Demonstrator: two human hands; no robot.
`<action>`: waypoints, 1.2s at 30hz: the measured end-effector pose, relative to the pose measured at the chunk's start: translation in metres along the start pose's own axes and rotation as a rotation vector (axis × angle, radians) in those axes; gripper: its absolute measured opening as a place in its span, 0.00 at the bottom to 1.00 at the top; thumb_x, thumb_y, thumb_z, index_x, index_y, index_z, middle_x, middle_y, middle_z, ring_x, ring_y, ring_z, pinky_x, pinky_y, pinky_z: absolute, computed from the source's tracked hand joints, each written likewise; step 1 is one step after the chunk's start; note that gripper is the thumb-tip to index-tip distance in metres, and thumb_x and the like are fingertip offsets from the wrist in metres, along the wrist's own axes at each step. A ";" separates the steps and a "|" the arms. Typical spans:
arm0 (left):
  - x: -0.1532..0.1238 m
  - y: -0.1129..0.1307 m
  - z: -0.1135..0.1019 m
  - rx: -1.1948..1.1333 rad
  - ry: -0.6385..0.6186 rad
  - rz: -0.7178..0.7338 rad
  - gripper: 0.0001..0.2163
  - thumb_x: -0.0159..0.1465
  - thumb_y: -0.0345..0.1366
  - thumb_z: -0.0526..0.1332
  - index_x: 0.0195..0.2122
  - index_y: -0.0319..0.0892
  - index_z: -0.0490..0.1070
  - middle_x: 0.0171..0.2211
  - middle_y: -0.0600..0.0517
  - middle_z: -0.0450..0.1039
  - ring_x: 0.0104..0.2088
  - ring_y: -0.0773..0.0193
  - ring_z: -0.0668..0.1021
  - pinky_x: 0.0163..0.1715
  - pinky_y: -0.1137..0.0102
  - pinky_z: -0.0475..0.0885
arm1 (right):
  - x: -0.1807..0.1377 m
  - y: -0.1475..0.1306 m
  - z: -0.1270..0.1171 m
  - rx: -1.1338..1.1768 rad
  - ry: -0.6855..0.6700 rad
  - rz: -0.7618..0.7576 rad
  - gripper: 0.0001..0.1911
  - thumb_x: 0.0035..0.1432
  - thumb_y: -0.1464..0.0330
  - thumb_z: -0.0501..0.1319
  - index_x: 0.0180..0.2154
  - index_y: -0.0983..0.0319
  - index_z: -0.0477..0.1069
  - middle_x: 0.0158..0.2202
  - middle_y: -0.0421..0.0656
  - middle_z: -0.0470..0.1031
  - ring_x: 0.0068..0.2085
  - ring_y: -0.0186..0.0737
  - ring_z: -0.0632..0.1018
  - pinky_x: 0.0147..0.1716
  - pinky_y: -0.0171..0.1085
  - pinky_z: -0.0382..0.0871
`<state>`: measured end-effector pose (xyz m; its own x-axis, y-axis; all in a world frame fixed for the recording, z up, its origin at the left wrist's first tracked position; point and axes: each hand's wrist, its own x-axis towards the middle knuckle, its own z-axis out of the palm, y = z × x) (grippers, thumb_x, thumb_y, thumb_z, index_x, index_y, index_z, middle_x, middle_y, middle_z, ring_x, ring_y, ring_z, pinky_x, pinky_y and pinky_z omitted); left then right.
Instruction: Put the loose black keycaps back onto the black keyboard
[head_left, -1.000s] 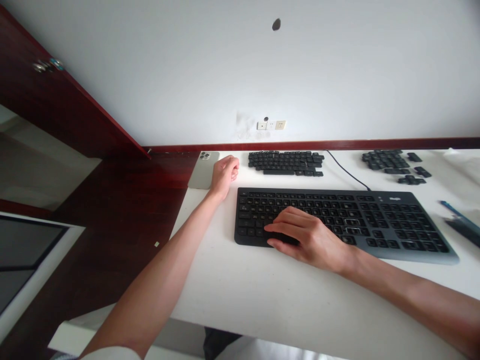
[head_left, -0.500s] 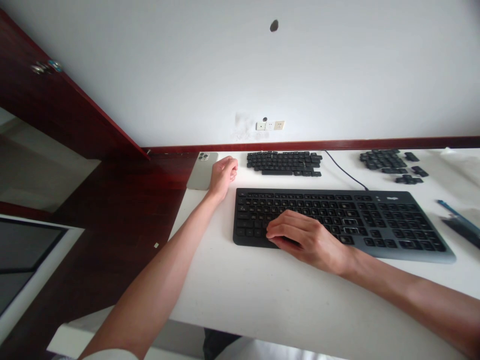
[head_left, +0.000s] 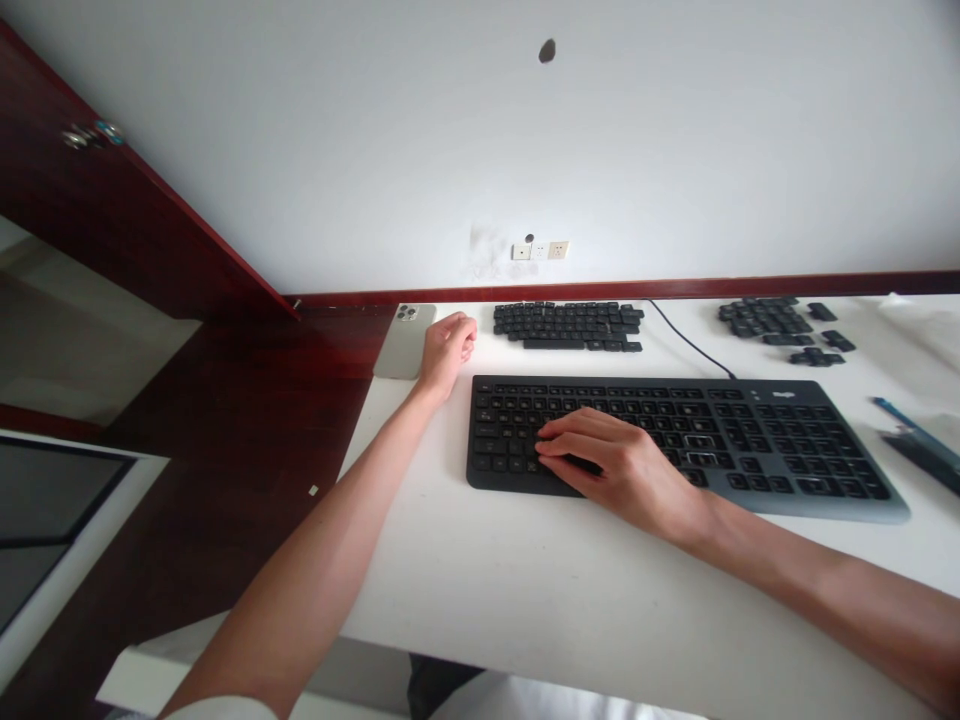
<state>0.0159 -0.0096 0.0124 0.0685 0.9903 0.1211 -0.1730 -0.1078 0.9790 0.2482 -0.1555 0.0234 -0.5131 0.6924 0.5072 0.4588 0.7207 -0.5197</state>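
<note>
A black keyboard (head_left: 795,430) lies on the white table. Keycaps cover its left part, while many sockets in the middle and right are bare. My right hand (head_left: 615,460) rests over the left-middle keys, thumb and fingertips drawn together at the lower rows. Whatever is between those fingertips is too small or hidden to make out. At the table's left side my left hand (head_left: 446,350) is curled into a loose fist beside a pale phone (head_left: 403,345) lying camera side up. The inside of that fist is hidden.
Behind the keyboard lie rows of loose black keycaps (head_left: 566,325); more keycaps (head_left: 765,318) are heaped at the back right. A cable (head_left: 690,345) runs back from the keyboard. A blue-and-black tool (head_left: 919,440) lies at the right. The wall (head_left: 360,150) stands behind the table.
My right hand has shifted slightly up the keyboard, its fingertips moving from the lowest rows to just above. My left hand stays in place.
</note>
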 end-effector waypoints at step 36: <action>0.002 -0.003 -0.001 -0.029 -0.024 0.019 0.12 0.60 0.35 0.64 0.22 0.42 0.63 0.18 0.60 0.52 0.19 0.76 0.55 0.20 0.75 0.48 | 0.000 -0.005 0.005 0.099 -0.062 -0.079 0.08 0.69 0.74 0.64 0.47 0.61 0.81 0.43 0.47 0.82 0.44 0.42 0.82 0.42 0.41 0.82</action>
<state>0.0154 -0.0069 0.0094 0.0888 0.9856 0.1437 -0.2024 -0.1234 0.9715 0.2421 -0.1592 0.0233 -0.5903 0.6280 0.5070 0.3427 0.7638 -0.5470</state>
